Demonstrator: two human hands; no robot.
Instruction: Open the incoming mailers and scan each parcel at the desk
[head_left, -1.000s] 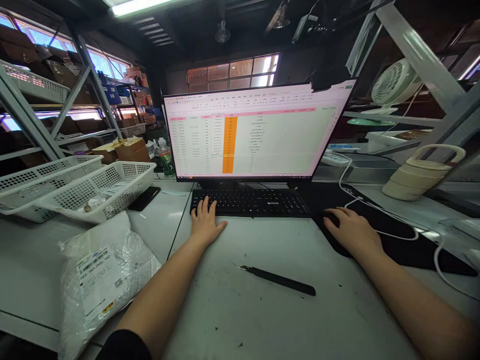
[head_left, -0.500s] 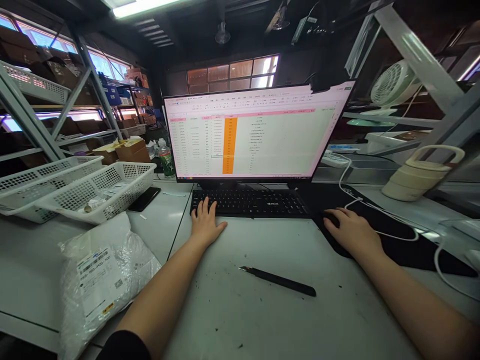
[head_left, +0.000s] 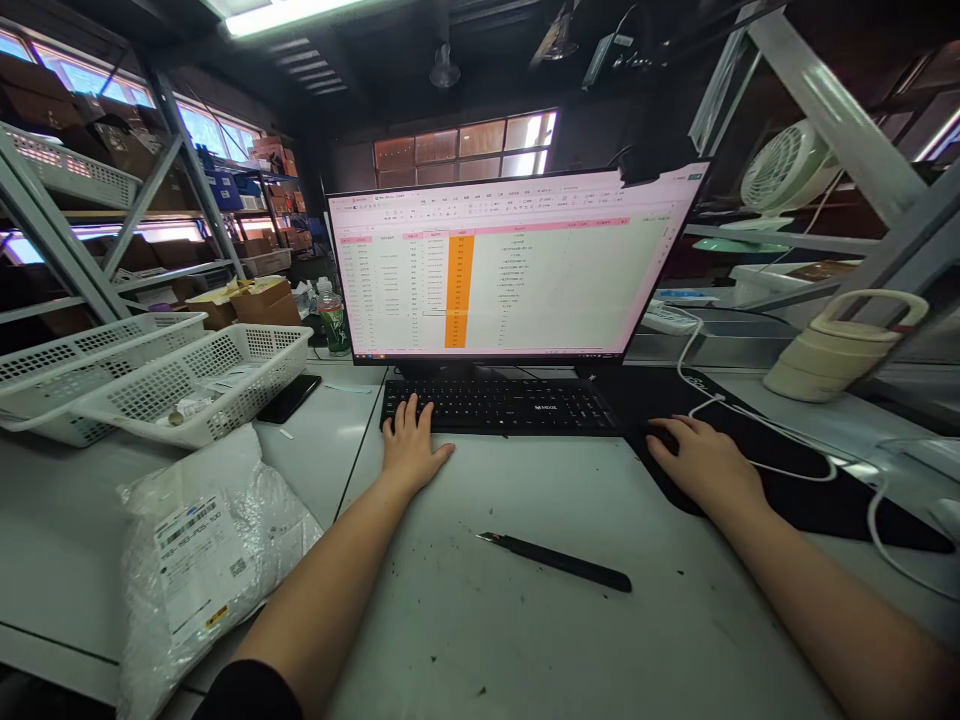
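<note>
My left hand (head_left: 409,445) rests with its fingers spread on the left end of a black keyboard (head_left: 517,405), the thumb lying on the desk. On a black mouse pad (head_left: 802,500) my right hand (head_left: 705,465) is curved over a dark computer mouse (head_left: 651,432), which the palm mostly hides. Behind the keyboard stands a monitor (head_left: 555,290) showing a spreadsheet with an orange column. A slim black utility knife (head_left: 559,562) lies on the desk between my forearms, its blade tip pointing left.
Left of my arm lies a white plastic parcel (head_left: 217,560) with a label. Behind it are a white basket (head_left: 202,385), a black phone (head_left: 289,398) and a green bottle (head_left: 331,318). At right are a white cable (head_left: 795,475), a cream cup with a handle (head_left: 832,350) and a fan (head_left: 787,170).
</note>
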